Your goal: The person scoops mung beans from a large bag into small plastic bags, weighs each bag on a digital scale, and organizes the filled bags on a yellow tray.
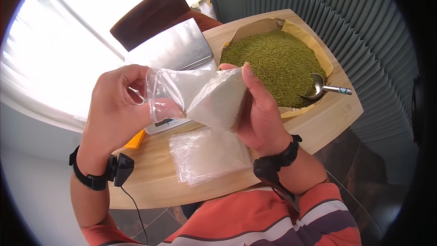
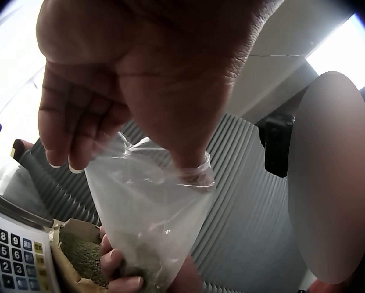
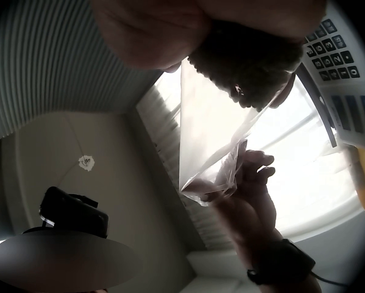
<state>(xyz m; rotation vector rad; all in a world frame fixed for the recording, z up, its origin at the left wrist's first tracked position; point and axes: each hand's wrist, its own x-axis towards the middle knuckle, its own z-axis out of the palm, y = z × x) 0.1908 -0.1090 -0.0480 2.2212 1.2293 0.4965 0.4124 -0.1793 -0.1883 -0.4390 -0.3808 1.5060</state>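
Observation:
A clear plastic bag (image 1: 207, 93) is held up between both hands over the table, with a small load of beans (image 3: 243, 67) in its bottom. My right hand (image 1: 261, 114) grips the filled bottom end, fingers wrapped around it. At the bag's mouth is my left hand (image 1: 114, 105); its thumb reaches inside the opening while the fingers (image 2: 78, 131) curl at the outer edge, holding the plastic. Beneath the hands lies a stack of flat clear bags (image 1: 207, 157).
A paper-lined box of green beans (image 1: 273, 59) stands at the right, a metal scoop (image 1: 318, 86) resting in it. Behind the left hand sits a digital scale (image 1: 177, 45), near an orange object (image 1: 135, 140). A brown chair (image 1: 150, 16) is beyond the table (image 1: 150, 173).

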